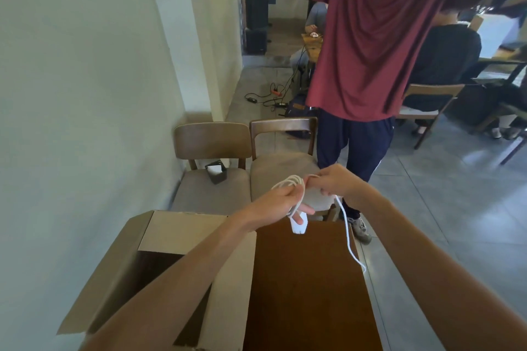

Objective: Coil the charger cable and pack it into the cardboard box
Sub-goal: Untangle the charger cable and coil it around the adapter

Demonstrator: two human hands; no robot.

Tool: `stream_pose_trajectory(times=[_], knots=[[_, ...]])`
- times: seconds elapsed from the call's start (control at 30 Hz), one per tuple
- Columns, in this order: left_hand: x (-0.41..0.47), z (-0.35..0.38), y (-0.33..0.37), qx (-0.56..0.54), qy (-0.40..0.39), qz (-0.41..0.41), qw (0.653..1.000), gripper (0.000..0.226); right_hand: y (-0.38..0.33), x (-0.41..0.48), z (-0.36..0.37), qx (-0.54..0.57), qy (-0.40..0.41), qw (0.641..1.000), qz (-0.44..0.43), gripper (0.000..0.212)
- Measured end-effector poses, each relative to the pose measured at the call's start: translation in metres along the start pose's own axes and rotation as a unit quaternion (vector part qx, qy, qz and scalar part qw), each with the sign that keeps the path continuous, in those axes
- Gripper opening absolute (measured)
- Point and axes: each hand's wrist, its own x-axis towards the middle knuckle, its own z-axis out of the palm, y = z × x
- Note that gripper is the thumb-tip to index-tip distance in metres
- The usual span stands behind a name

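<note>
Several loops of the charger cable [288, 182] sit gripped in the left hand [281, 204] while the right hand [333, 183] pinches the strand, a loose tail hanging toward five o'clock, so coiling looks partly done and the cardboard box [159, 239] at seven o'clock awaits packing.

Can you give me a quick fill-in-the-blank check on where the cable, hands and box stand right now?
1. The coiled loops of the white charger cable are held in the ____ hand.
2. The cable's loose tail hangs down from the ____ hand.
3. The flaps of the cardboard box are ____.
4. The white charger plug hangs ____ the left hand.

Missing words: left; right; open; below
</note>
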Motion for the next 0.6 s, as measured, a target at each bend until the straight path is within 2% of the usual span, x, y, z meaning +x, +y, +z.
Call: stream_pose_trajectory(times=[0.1,0.17,0.23,0.37,0.5,0.6], knots=[[0.004,-0.003,-0.007,0.024,0.048,0.021,0.998,0.057,-0.006,-0.004,-0.015,0.211,-0.057,0.972,0.086,0.025],[0.004,-0.002,-0.013,0.04,0.054,0.031,0.997,0.059,-0.01,-0.008,-0.021,0.267,-0.064,0.958,0.084,0.024],[0.008,0.0,-0.013,0.019,0.056,0.046,0.997,0.058,-0.018,-0.012,-0.021,0.255,-0.068,0.963,0.045,0.025],[0.022,-0.006,-0.006,-0.15,0.124,0.085,0.977,0.029,-0.037,-0.023,-0.011,0.226,-0.085,0.968,-0.073,0.021],[0.024,-0.018,-0.009,-0.26,0.112,0.058,0.957,0.055,-0.038,-0.038,0.0,0.145,-0.068,0.976,-0.146,0.018],[0.027,-0.025,-0.012,-0.341,0.116,0.041,0.932,0.056,-0.028,-0.046,0.014,0.184,-0.09,0.966,-0.155,0.02]])
